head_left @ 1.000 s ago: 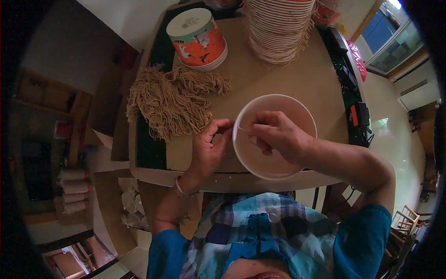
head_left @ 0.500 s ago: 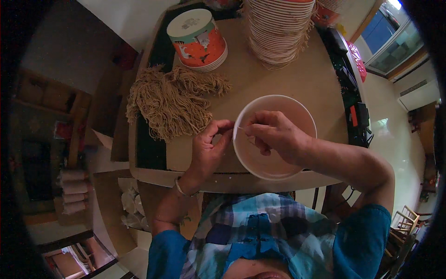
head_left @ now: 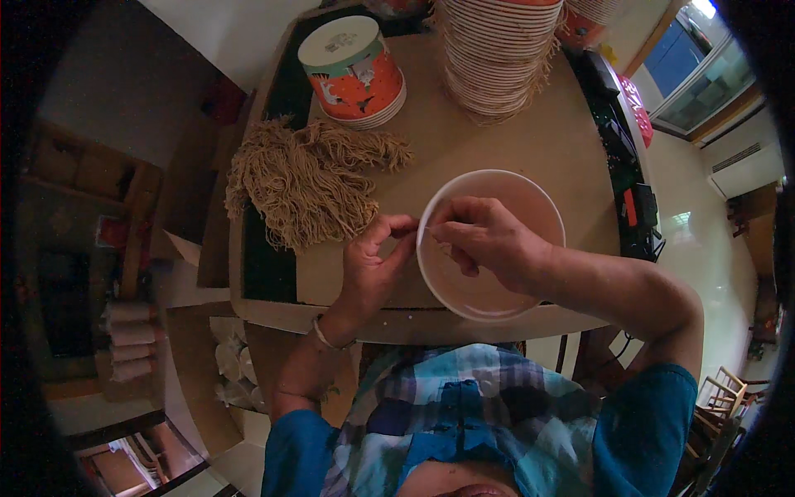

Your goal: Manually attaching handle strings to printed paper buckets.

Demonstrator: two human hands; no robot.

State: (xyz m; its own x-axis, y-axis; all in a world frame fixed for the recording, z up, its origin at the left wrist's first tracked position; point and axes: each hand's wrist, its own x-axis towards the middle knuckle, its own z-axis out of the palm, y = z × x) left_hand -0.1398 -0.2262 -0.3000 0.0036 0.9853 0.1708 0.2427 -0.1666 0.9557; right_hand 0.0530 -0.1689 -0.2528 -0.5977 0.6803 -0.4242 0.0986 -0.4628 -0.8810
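A round paper bucket (head_left: 497,308) with a white rim and a pale pinkish inside stands at the table's near edge, its mouth up. My left hand (head_left: 370,263) is against its outer wall at the left, thumb and index finger closing together by the rim. Over the mouth, my right hand (head_left: 489,236) pinches thumb and forefinger just inside that same spot of the rim. Whatever lies in either pinch is too small or hidden to name. A heap of tan cords (head_left: 306,182) lies to the left, close to my left hand.
Upside-down orange buckets with a green band (head_left: 356,79) sit nested at the far left. A tall stack of nested buckets (head_left: 499,62), cords hanging from it, rises at the back. Black devices (head_left: 642,219) line the right edge. An open cardboard box (head_left: 199,364) stands below left.
My right hand has shifted slightly left, bringing its pinched fingertips closer to the rim. My left hand stays at the outer wall, and the bucket has barely moved.
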